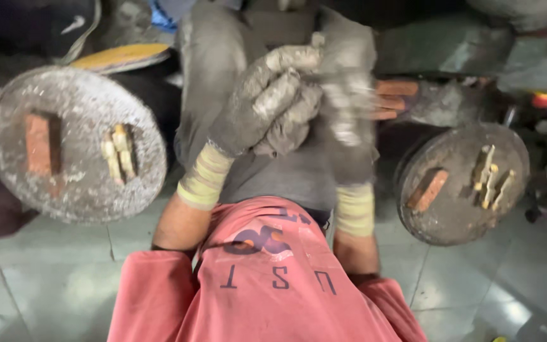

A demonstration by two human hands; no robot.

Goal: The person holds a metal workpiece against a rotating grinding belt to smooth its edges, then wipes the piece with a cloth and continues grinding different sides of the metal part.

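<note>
Both my hands wear dusty grey work gloves with pale yellow knitted cuffs. My left hand (267,104) is curled, its fingers closed on the glove of my right hand (348,107), over my lap. My right hand stands upright and is smeared by motion blur, so its fingers cannot be made out. I see my red printed shirt (267,285) and grey trousers (216,69) below the hands.
A round dust-caked disc (74,142) stands at the left, with a brick-red block and yellowish bars set in its slots. A similar disc (460,183) stands at the right. Orange-red bars (395,98) show behind my right hand. The floor (52,272) has pale tiles.
</note>
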